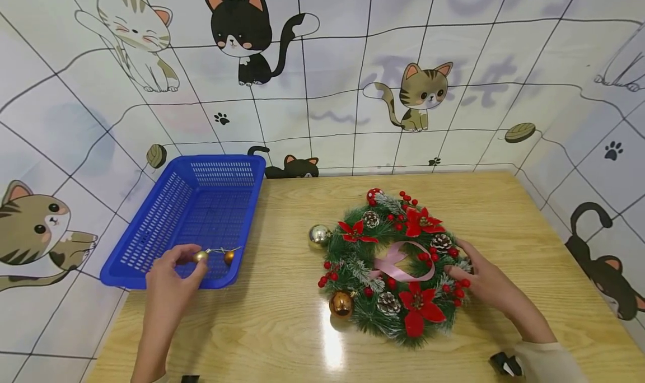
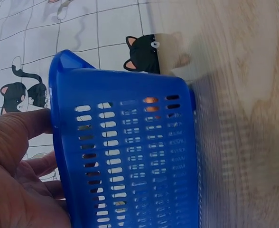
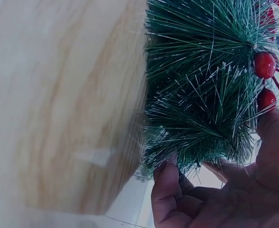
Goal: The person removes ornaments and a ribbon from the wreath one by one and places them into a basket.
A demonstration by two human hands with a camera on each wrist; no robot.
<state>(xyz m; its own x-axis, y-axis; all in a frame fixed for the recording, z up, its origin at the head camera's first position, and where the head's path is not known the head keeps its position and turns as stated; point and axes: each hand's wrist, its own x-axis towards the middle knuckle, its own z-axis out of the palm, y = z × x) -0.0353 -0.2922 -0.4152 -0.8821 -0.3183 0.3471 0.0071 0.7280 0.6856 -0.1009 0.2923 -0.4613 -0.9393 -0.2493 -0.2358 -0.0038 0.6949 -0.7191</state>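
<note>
In the head view, my left hand [image 1: 171, 276] pinches a small gold bauble [image 1: 200, 256] at the near end of a blue plastic basket [image 1: 219, 212]. A small copper bauble [image 1: 229, 257] lies inside that end, by the right wall. My right hand [image 1: 486, 282] grips the right side of a green Christmas wreath [image 1: 345, 251], thumb on top; the right wrist view shows fingers [image 3: 165, 187] at the needles. Red poinsettias, berries and pine cones decorate the wreath, around a pink ribbon [image 1: 398, 268]. A shiny gold ball [image 1: 319, 236] and a copper ball [image 1: 341, 304] sit at its left edge.
The wooden table [image 1: 287, 215] meets a cat-patterned sheet [image 1: 337, 108] behind it and at both sides. A black object [image 1: 505, 364] is at the right sleeve [image 1: 546, 363]. Another dark object [image 1: 190, 378] shows at the bottom edge near the left wrist.
</note>
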